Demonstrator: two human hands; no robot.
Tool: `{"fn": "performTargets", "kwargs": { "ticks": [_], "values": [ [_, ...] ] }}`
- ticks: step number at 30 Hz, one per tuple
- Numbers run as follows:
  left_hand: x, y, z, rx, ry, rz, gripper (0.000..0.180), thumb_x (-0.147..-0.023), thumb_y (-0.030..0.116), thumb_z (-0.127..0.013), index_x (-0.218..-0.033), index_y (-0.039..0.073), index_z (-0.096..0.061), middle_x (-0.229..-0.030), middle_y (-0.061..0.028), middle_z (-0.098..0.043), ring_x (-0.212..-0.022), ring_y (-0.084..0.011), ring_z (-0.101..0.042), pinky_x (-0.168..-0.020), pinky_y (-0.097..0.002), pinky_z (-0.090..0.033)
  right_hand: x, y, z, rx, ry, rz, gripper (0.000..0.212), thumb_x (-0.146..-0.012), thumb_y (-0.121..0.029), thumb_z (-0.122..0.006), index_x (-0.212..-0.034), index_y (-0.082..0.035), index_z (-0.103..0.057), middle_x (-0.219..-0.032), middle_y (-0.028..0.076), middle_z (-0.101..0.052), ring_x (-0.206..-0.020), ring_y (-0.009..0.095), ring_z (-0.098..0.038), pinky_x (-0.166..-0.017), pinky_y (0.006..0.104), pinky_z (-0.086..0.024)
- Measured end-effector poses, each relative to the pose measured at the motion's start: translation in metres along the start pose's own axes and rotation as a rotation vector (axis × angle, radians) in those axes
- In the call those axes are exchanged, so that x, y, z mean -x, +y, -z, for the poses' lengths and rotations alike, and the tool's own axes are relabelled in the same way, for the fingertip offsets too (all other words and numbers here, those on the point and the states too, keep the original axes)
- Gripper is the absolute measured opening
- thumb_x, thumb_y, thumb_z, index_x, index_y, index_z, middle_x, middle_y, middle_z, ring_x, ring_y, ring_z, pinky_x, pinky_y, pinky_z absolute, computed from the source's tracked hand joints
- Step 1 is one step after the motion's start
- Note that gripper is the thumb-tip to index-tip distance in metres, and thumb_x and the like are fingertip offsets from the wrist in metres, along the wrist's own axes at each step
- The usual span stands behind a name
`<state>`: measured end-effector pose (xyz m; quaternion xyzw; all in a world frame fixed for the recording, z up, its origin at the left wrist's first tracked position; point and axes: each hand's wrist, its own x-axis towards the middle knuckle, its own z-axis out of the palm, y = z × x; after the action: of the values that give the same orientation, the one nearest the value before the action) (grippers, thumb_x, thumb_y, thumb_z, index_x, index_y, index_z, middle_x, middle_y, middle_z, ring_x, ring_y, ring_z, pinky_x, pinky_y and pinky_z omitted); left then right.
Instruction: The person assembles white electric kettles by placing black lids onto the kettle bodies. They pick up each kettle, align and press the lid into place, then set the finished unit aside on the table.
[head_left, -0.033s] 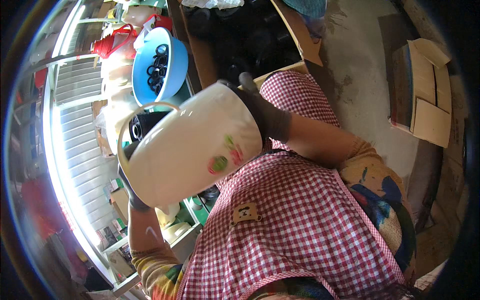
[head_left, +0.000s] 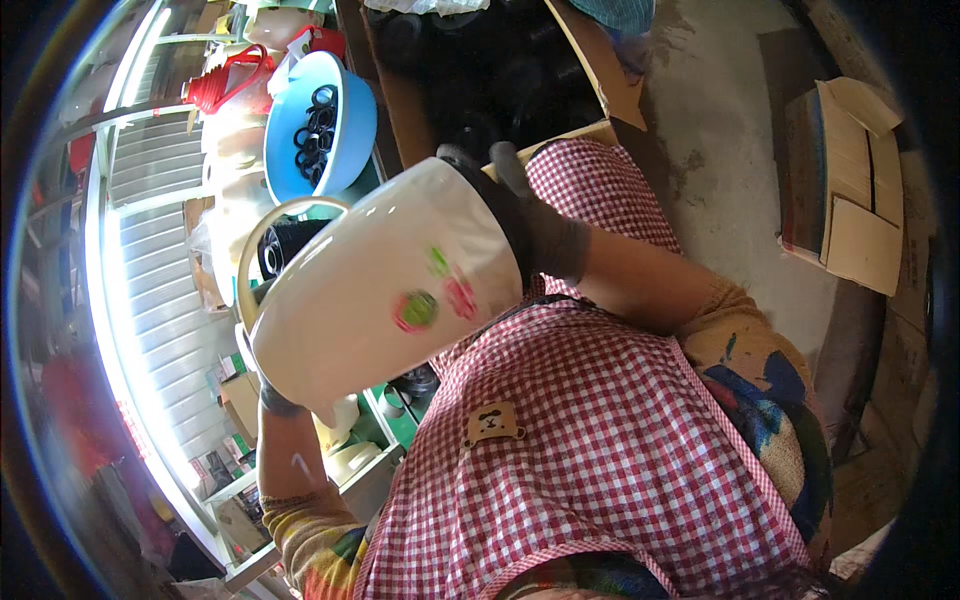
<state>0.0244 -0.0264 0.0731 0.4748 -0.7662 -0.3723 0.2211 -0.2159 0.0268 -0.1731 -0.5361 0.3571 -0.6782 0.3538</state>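
Observation:
A glossy cream thermos jug (head_left: pixel 370 270) with a printed red and green fruit pattern lies tilted across the front of me, held up off any surface. Its looped handle (head_left: pixel 246 262) sticks out on the upper left side. My left hand (head_left: pixel 275 392), in a dark glove, supports the lower left end; most of its fingers are hidden behind the jug. At the opposite end my right hand (head_left: pixel 540 225), also gloved, wraps round the rim, where a dark ring-like part (head_left: pixel 505 215) shows in shadow.
A light blue basin (head_left: pixel 350 130) of black rings (head_left: pixel 318 135) stands beyond the jug, near a black cylindrical part (head_left: pixel 285 248). An open carton (head_left: pixel 585 60) of dark round parts sits ahead. Flattened cardboard (head_left: pixel 860 200) lies at right; red-topped jugs (head_left: pixel 225 85) line the left.
The jug has turned slightly about its long axis, its fruit pattern shifting up and left. My right hand has shifted a little at the rim.

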Motion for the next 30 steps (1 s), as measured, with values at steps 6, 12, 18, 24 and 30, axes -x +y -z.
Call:
{"fn": "performTargets", "kwargs": {
  "ticks": [6,12,18,24,30],
  "values": [
    [0.002,-0.01,-0.011,0.027,-0.01,-0.007,0.031,-0.09,0.016,-0.067,-0.113,-0.003,-0.06,-0.102,-0.0097,-0.069,-0.091,-0.0168,-0.067,-0.076,-0.0327,-0.056,0.011,-0.034,-0.003,-0.993,-0.028,-0.32,0.055,-0.097,-0.05,-0.051,-0.133,-0.01,-0.048,-0.127,0.01,-0.055,-0.115,0.021,-0.054,-0.098,0.0379,-0.049],
    [-0.005,-0.009,-0.001,0.023,-0.053,0.012,0.03,-0.09,0.016,-0.067,-0.113,-0.002,-0.06,-0.102,-0.0096,-0.069,-0.09,-0.0168,-0.067,-0.076,-0.0325,-0.056,0.0,-0.057,0.008,-1.416,-0.094,-0.452,0.06,-0.096,-0.051,-0.053,-0.138,-0.01,-0.044,-0.133,0.011,-0.054,-0.119,0.022,-0.054,-0.099,0.0377,-0.051],
    [-0.022,0.006,0.007,-0.022,-0.132,0.063,0.03,-0.09,0.016,-0.067,-0.113,-0.002,-0.06,-0.102,-0.0096,-0.069,-0.09,-0.0168,-0.067,-0.075,-0.0324,-0.055,0.016,0.005,-0.022,-1.679,-0.125,-0.569,0.062,-0.09,-0.048,-0.064,-0.133,-0.005,-0.048,-0.13,0.015,-0.057,-0.113,0.026,-0.059,-0.094,0.0411,-0.055],
    [-0.036,0.035,0.023,-0.125,-0.217,0.167,0.03,-0.09,0.016,-0.067,-0.113,-0.002,-0.06,-0.102,-0.0095,-0.069,-0.09,-0.0168,-0.067,-0.075,-0.0323,-0.055,0.008,0.006,-0.034,-1.833,-0.198,-0.528,0.058,-0.092,-0.047,-0.062,-0.132,-0.006,-0.051,-0.129,0.014,-0.059,-0.116,0.025,-0.057,-0.095,0.0408,-0.054],
    [-0.039,0.054,0.026,-0.274,-0.19,0.138,0.028,-0.09,0.015,-0.067,-0.112,-0.002,-0.061,-0.1,-0.0096,-0.069,-0.089,-0.017,-0.067,-0.074,-0.0316,-0.055,0.01,0.017,-0.042,-1.652,-0.225,-0.568,0.061,-0.094,-0.055,-0.055,-0.136,-0.011,-0.049,-0.136,0.011,-0.053,-0.123,0.025,-0.051,-0.108,0.0458,-0.039]
  ]
}}
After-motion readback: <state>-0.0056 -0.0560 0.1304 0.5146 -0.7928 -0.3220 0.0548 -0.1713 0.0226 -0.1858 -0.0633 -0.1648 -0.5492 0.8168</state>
